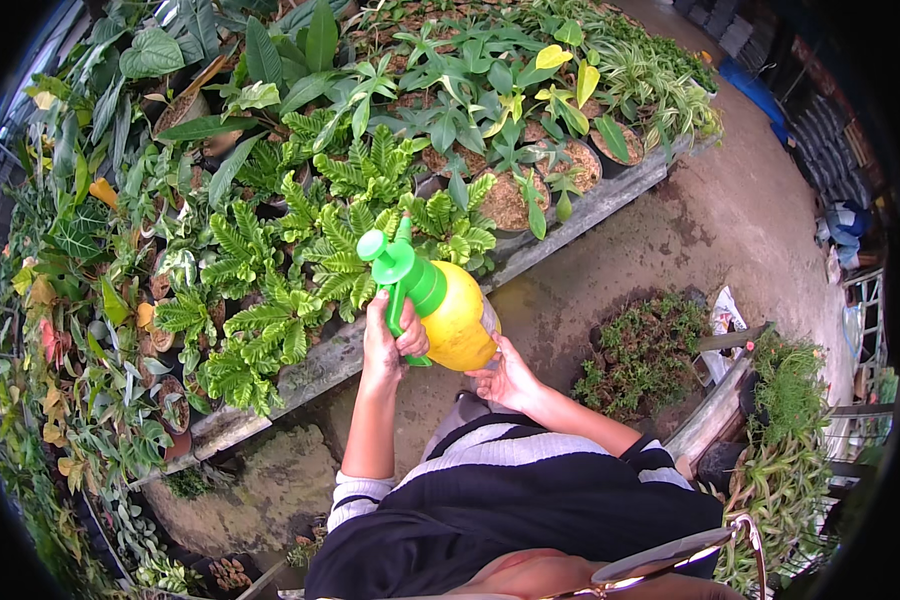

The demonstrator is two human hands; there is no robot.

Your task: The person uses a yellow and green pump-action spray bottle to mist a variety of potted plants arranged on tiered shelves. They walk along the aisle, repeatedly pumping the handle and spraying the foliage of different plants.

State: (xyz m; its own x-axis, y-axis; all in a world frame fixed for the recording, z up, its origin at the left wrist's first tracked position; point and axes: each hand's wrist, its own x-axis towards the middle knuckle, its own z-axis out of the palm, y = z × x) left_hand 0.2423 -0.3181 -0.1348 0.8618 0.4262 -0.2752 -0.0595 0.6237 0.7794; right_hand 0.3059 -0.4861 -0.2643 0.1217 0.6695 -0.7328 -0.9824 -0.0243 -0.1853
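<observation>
A yellow pump sprayer (457,311) with a green pump head is tilted in front of my body, its nozzle towards the plants. My left hand (391,337) is wrapped around the green handle. At the lower right side of the yellow tank, my right hand (508,377) holds it with thumb and fingertips; part of the fingers is hidden behind the tank. Just beyond the sprayer stand crinkle-leaved ferns (345,232) in pots. I cannot tell whether any spray leaves the nozzle.
A raised bench with a concrete edge (585,217) carries many potted plants, including spider plants (645,105). On the floor (757,202) to the right, a low bushy plant (641,356) grows near a white plastic bag (724,322). More potted plants (784,465) line the right side.
</observation>
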